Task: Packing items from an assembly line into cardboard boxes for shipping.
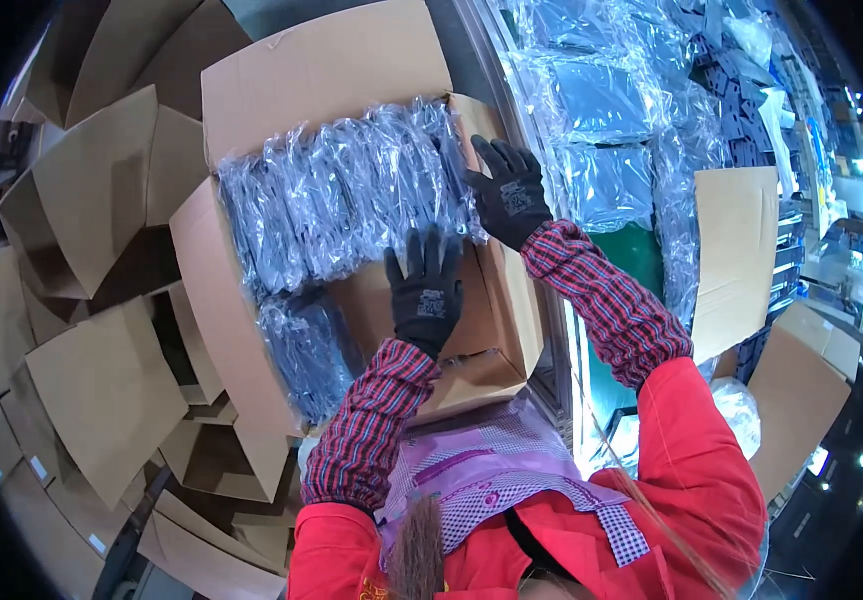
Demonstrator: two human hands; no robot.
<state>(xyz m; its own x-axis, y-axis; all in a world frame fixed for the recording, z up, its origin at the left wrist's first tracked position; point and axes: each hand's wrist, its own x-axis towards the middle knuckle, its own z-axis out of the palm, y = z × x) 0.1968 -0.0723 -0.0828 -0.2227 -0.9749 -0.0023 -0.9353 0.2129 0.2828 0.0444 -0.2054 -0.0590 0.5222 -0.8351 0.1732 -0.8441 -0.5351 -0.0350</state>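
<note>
An open cardboard box (pixel 513 300) stands before me, with a row of clear-plastic-wrapped dark items (pixel 341 195) packed upright along its far part. One more wrapped bundle (pixel 309 345) sits at the near left inside it. My left hand (pixel 427 300), in a black glove, has its fingers stretched toward the near side of the row and seems to touch the plastic. At the row's right end, over the box's right wall, is my right hand (pixel 511 195), gloved too, fingers extended. Neither hand grips anything. What lies inside the wrapping is hard to make out.
Several empty open cartons (pixel 101 370) crowd the left side. To the right, a green-topped table (pixel 641 260) carries many plastic-wrapped flat packs (pixel 601 100). A loose cardboard sheet (pixel 736 260) stands beyond them, and another carton (pixel 799 395) is at the lower right.
</note>
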